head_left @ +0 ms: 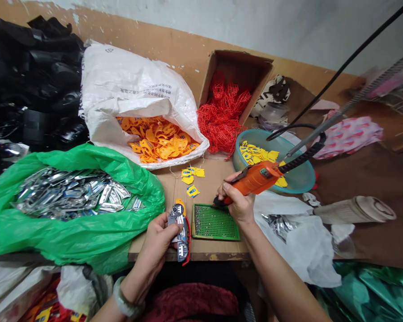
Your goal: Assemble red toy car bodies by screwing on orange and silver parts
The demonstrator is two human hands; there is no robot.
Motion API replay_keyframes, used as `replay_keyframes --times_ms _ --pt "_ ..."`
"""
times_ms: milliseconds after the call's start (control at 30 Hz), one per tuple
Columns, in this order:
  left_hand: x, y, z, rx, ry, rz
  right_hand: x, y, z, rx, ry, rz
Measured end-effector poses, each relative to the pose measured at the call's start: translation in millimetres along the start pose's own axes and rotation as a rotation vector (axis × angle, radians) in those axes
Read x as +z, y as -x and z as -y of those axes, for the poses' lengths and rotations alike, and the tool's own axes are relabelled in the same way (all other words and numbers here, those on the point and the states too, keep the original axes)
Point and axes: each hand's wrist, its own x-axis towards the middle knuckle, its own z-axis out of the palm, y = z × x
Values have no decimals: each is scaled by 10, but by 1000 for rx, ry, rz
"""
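My left hand point(160, 237) grips a small toy-like plastic assembly point(180, 232) in grey, orange and red, held upright near the table's front edge. My right hand point(238, 201) is wrapped round an orange electric screwdriver point(255, 179), whose black nose points left and down over a green perforated screw tray point(216, 222). Small screws lie along the tray's left side and lower part. The screwdriver's tip is over the tray's upper right edge; whether it touches a screw I cannot tell. Several yellow plastic pieces point(192, 191) lie just behind the tray.
A green bag point(87, 241) of silvery parts stands left. Behind it are a white sack point(127, 80) of orange pieces and black parts point(33, 85). A cardboard box point(242, 62) holds red frames. A teal basin point(302, 179) of yellow pieces sits right, below a hanging cable point(342, 76).
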Motion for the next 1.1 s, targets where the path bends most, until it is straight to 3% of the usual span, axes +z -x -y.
replay_keyframes --times_ms 533,767,1100 --pt "5 -4 18 -3 -6 -8 11 -21 57 -8 -7 -12" --pt "-5 -12 16 7 4 6 90 93 166 27 -94 53" --pt "-11 -16 30 9 -6 0 94 173 2 63 -78 87"
